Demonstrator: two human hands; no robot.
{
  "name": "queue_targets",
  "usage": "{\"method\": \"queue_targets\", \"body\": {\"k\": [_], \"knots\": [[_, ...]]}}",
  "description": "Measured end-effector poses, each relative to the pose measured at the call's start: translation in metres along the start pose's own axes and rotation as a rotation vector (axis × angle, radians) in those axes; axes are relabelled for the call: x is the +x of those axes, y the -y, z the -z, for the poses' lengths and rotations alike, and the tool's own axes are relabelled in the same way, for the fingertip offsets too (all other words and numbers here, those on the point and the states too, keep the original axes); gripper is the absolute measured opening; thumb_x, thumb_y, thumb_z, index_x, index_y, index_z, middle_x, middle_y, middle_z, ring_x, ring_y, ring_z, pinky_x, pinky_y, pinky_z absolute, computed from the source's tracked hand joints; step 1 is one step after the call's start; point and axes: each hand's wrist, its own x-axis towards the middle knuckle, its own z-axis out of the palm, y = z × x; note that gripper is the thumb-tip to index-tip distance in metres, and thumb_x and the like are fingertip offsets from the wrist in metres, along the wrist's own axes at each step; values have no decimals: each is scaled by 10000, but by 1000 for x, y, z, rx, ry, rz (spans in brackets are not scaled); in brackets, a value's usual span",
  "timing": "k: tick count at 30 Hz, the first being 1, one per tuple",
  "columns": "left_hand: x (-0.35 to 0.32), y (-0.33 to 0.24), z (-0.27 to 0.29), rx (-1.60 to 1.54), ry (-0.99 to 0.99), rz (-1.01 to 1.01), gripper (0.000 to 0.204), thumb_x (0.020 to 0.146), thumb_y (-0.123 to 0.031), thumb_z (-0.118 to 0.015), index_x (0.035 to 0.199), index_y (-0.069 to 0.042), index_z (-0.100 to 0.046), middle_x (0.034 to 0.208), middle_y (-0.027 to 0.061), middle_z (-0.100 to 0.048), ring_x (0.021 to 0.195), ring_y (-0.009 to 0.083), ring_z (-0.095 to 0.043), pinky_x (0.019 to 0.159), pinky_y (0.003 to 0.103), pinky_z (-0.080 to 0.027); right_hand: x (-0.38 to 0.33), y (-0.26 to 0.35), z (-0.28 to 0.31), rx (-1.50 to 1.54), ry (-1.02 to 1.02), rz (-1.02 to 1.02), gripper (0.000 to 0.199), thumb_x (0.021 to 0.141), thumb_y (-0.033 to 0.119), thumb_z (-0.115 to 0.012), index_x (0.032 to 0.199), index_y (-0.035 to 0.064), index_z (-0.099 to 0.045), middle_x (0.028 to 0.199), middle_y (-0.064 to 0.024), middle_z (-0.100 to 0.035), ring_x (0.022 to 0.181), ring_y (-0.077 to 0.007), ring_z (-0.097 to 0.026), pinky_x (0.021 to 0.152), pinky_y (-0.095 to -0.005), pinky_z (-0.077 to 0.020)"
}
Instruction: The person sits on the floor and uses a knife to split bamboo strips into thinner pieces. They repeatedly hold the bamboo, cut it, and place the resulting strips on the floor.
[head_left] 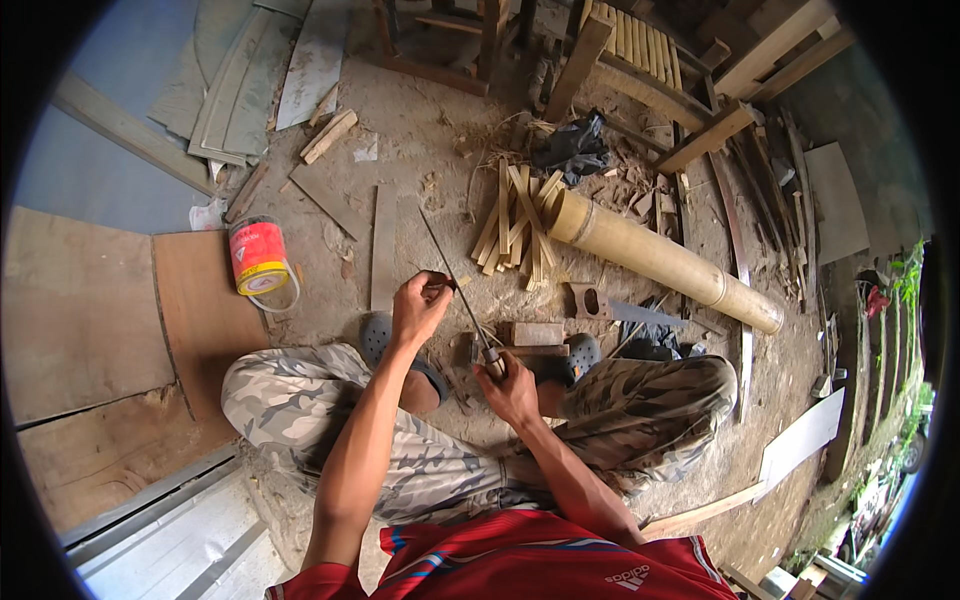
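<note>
My right hand (507,388) is wrapped round the wooden handle of a long knife (469,309). Its thin dark blade shows nearly edge-on and slants up and to the left, away from me. At the middle of the blade, my left hand (421,305) has its fingers curled together in a pinch, with the fingertips right beside the steel. Whether they grip the blade or some small thing is hidden. Below and between my feet lies a small wooden block (537,334).
A thick bamboo pole (660,258) lies to the right, its end by a pile of split bamboo strips (515,225). Near my right shoe is a handsaw (622,308). On the left stands a red and yellow bucket (260,258). Bamboo furniture (640,60) stands far off.
</note>
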Motion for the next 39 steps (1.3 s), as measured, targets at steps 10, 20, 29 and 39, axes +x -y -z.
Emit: {"method": "queue_targets", "body": {"k": [10, 20, 29, 39], "knots": [[5, -11, 6, -266, 21, 171, 205, 982, -160, -557, 978, -3, -690, 861, 64, -720, 674, 114, -685, 610, 245, -550, 2, -8, -3, 26, -23, 45, 462, 841, 374, -680, 1044, -35, -613, 752, -268, -640, 773, -457, -652, 659, -457, -487], [22, -38, 19, 202, -357, -201, 192, 979, -222, -604, 1061, -51, -640, 1033, 56, -666, 782, 139, -641, 651, 298, -524, 1, -4, -3, 7, 11, 32, 519, 852, 421, -672, 1088, -37, -612, 830, -293, -659, 872, -464, -657, 714, -464, -509], [43, -115, 10, 132, -451, -395, 173, 929, -177, -645, 1045, -49, -631, 1038, 78, -649, 931, 197, -618, 753, 357, -515, 0, -6, -5, 32, 40, -37, 549, 846, 467, -671, 1056, -37, -615, 840, -298, -663, 895, -481, -643, 724, -469, -510], [1, -26, -5, -11, 28, 144, 179, 889, -169, -654, 953, -14, -717, 673, 37, -667, 594, 88, -591, 547, 277, -456, -2, -1, -1, 44, 20, -34, 447, 857, 389, -683, 988, -31, -603, 798, -301, -647, 847, -487, -641, 681, -474, -504]]}}
